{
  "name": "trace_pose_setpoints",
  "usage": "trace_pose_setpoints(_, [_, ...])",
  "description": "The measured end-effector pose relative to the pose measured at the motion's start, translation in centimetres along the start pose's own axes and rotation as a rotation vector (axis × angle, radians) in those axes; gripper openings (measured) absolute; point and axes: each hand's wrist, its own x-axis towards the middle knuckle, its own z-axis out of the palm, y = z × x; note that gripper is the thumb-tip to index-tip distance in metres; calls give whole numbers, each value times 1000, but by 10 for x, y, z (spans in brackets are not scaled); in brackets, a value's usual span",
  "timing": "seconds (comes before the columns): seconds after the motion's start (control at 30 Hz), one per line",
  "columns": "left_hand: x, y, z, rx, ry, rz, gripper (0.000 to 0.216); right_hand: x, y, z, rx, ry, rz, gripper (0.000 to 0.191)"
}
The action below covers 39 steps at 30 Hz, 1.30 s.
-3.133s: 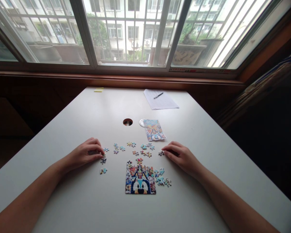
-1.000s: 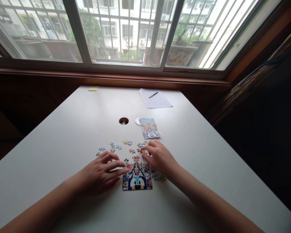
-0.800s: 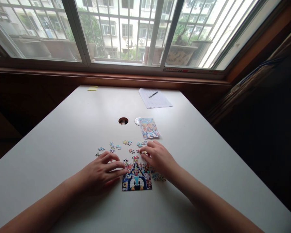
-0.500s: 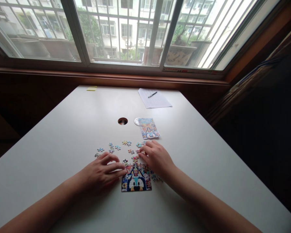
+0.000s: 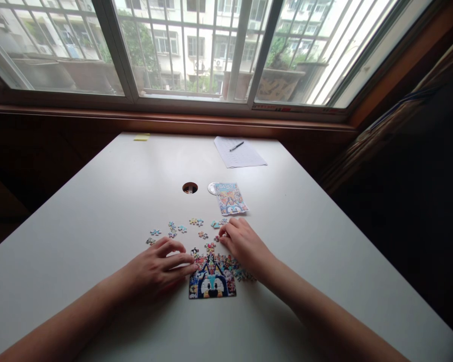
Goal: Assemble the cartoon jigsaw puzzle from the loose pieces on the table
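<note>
A partly assembled jigsaw puzzle lies flat on the white table, its near part showing a blue dog's face and its upper edge uneven. My left hand rests at its left side, fingers apart, fingertips touching the edge and holding nothing. Beyond the upper right of the puzzle is my right hand, with thumb and forefinger drawn together at a small reddish puzzle piece. The fingers partly hide that piece. Loose puzzle pieces are scattered beyond the puzzle, and more pieces lie beside its right edge, under my right wrist.
A printed picture card overlaps a round silvery disc. To their left is a cable hole. Paper sheets with a pen lie farther back, and a yellow sticky note is near the far edge.
My right hand has shifted slightly to the right, uncovering more of the puzzle's upper right part. My left hand stays at the puzzle's left edge.
</note>
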Motion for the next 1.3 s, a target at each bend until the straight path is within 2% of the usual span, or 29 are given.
trace_pose_setpoints(0.4, [1, 2, -4, -11, -14, -17, 45, -10, 1, 5, -36, 38, -23, 11])
trace_pose_setpoints(0.6, [1, 2, -4, 6, -27, -18, 44, -11, -2, 2, -21, 43, -64, 6])
trace_pose_setpoints(0.8, [1, 2, -4, 8, -26, -21, 45, -8, 1, -4, 73, 37, -74, 11])
trace_pose_setpoints(1.0, [2, 3, -4, 5, -31, -15, 45, -3, -5, -13, 268, 84, -64, 13])
trace_pose_setpoints(1.17, [4, 3, -2, 6, -16, -5, 46, -1, -21, -8, 378, 5, 12, 11])
trace_pose_setpoints(1.3, [5, 4, -3, 7, -28, 1, 46, 1, -28, -5, 368, -27, 6, 13])
